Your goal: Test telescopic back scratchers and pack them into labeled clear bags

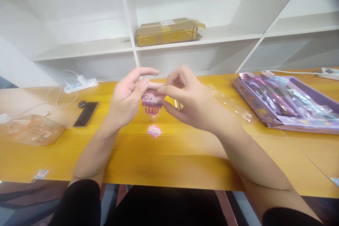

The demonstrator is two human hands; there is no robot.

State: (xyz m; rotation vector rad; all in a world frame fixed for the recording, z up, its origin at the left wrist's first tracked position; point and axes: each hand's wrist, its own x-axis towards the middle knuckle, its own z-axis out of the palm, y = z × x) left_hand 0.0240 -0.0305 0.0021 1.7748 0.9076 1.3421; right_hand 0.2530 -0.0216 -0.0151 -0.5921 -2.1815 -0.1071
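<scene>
Two-handed pinch above flat yellow wooden table (185, 162)

Table's right end: open purple patterned cardboard tray (258, 107), shiny plastic-wrapped items inside. Above table's middle: my bare right hand (194, 100) and bare left hand (127, 95), fingertips closed on one thing, left forefinger sticking out loose. Table's left part: black rectangular phone (86, 114). Above table's middle, between my fingertips: pink-and-purple printed packet (151, 100). Lying on table's middle: small pink pointed-edge card (154, 131).

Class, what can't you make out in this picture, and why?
In the head view:
1. Small pink printed packet: its lettering, blurred; its right edge, behind the right hand.
2. Flat pink card with a pointed outline: its print, blurred and too small.
3. Open purple patterned box: its right end, cut off by the picture's edge.
</scene>
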